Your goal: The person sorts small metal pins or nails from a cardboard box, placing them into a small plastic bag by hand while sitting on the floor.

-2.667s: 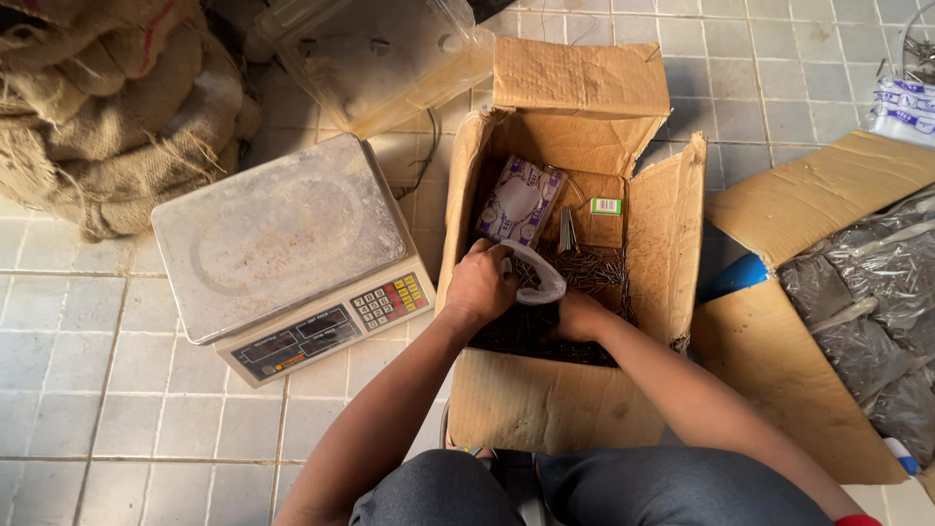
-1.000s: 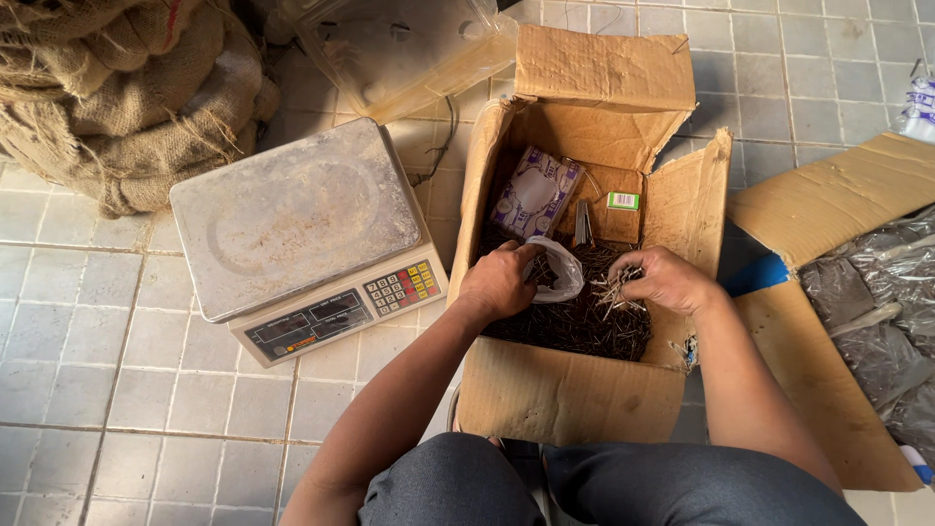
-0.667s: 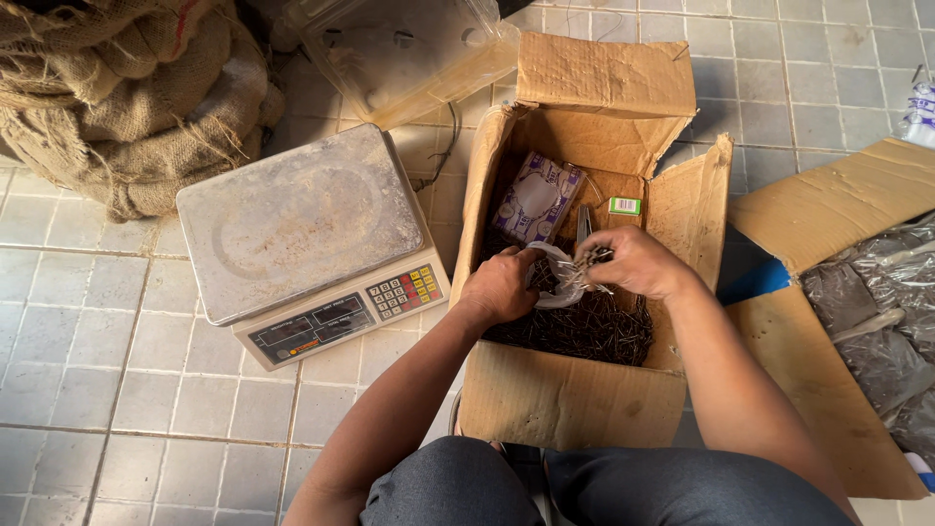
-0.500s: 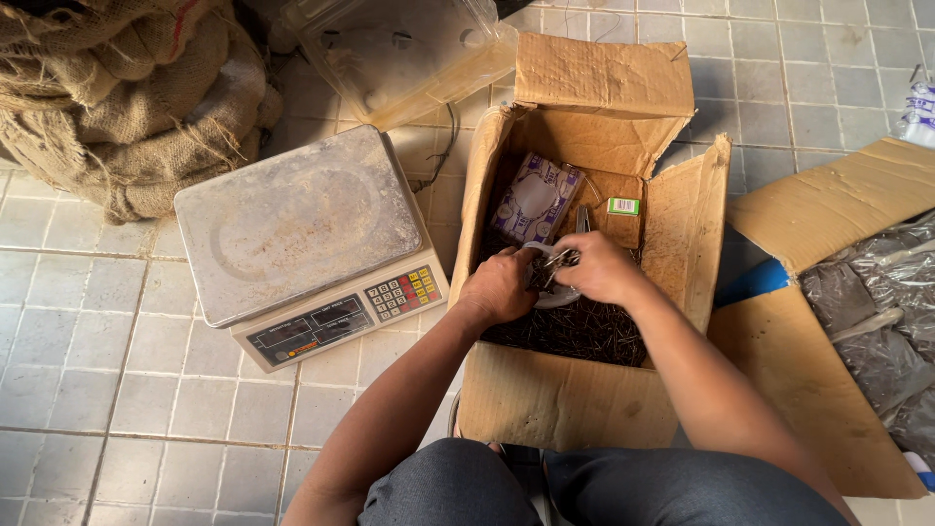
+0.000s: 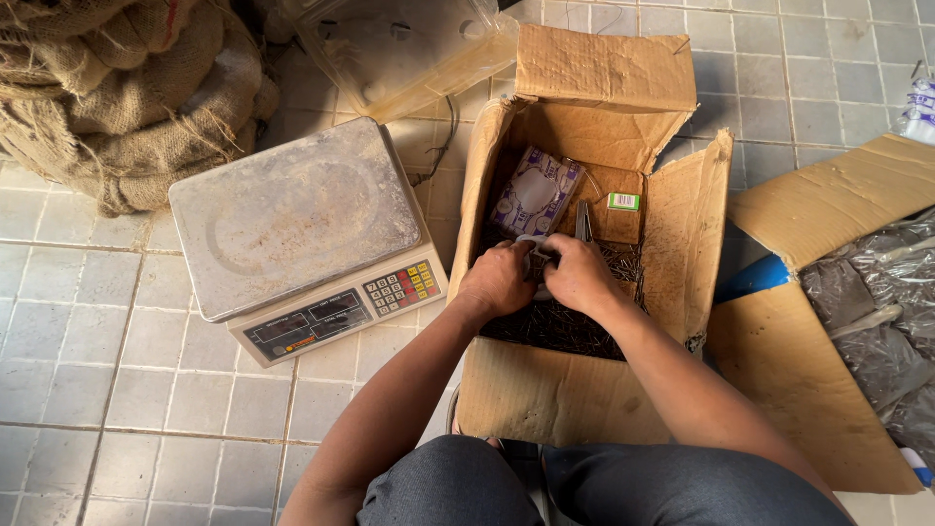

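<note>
Both my hands are inside an open cardboard box [image 5: 687,244] that holds a dark pile of loose nails [image 5: 560,326]. My left hand [image 5: 499,281] and my right hand [image 5: 577,273] are pressed together over the pile, closed around a small clear plastic bag [image 5: 536,255] that is mostly hidden between them. A purple printed packet [image 5: 534,193] leans on the box's far wall, beside pliers [image 5: 583,222] and a small green box [image 5: 622,202].
A digital weighing scale [image 5: 297,229] with a steel pan stands on the tiled floor left of the box. Burlap sacks [image 5: 117,88] lie at the back left. Flattened cardboard [image 5: 838,200] with grey plastic bags [image 5: 877,321] lies to the right.
My right hand lifted a bunch of nails from the pile, carried it left to the small bag in my left hand, and both hands have closed together over the bag.
</note>
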